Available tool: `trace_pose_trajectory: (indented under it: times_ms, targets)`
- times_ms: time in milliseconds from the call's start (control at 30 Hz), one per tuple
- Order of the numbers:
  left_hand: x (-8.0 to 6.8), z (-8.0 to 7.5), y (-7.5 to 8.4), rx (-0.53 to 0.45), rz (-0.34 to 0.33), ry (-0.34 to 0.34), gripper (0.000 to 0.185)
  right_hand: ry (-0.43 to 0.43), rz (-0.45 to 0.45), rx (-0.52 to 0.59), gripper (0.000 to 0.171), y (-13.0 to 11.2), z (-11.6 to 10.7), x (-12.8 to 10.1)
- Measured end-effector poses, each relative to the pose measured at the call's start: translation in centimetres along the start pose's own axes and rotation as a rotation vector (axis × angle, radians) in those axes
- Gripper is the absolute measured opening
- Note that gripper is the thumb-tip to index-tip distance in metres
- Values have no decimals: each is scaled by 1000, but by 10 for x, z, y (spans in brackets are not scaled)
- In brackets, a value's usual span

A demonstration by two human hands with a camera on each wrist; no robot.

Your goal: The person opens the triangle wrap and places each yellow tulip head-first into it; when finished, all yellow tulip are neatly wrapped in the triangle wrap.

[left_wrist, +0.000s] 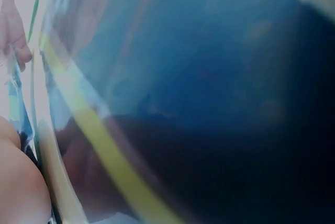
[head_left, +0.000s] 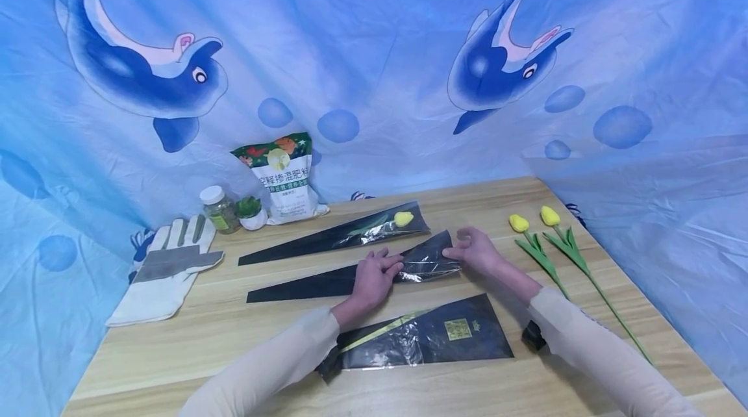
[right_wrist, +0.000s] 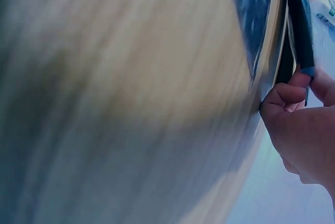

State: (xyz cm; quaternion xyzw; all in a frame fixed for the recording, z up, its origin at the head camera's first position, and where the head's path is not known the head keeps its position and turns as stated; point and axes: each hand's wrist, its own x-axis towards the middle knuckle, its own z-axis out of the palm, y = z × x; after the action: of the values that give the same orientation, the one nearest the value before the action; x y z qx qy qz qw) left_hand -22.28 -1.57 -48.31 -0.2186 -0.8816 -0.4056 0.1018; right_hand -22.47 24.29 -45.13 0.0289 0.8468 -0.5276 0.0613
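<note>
Three black tapered flower sleeves with clear, shiny fronts lie on the wooden table. My left hand [head_left: 373, 282] rests across the middle sleeve [head_left: 429, 258], its fingers pointing toward the wide end. At that wide end my right hand [head_left: 478, 252] pinches the sleeve's edge, which stands raised; thumb and fingers [right_wrist: 301, 90] meet on it in the right wrist view. A far sleeve [head_left: 327, 241] has a yellow tulip [head_left: 403, 218] inside. The near sleeve [head_left: 421, 336], with a gold stripe and a gold square, lies under my left forearm and fills much of the left wrist view.
Two loose yellow tulips [head_left: 518, 223] with long green stems lie at the right, beside my right forearm. Work gloves [head_left: 169, 274], a lidded jar [head_left: 221, 211], a small potted plant [head_left: 252, 214] and a fertilizer bag [head_left: 286, 180] stand or lie at the back left.
</note>
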Motion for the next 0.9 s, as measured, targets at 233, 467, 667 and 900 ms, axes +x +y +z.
trace_pose_trajectory:
  times_ms: [233,467,667,900]
  targets:
    - [3,1,4,108,127,-46,38,-12,-12,-15,82,1,1,-1]
    - [11,10,14,183,83,-201,62,-30,-27,-17,82,1,2,0]
    - [9,17,18,243,101,-157,51,-20,-14,-45,79,0,3,1]
    - [8,20,21,185,72,-102,41,-4,-13,-34,77,1,0,2]
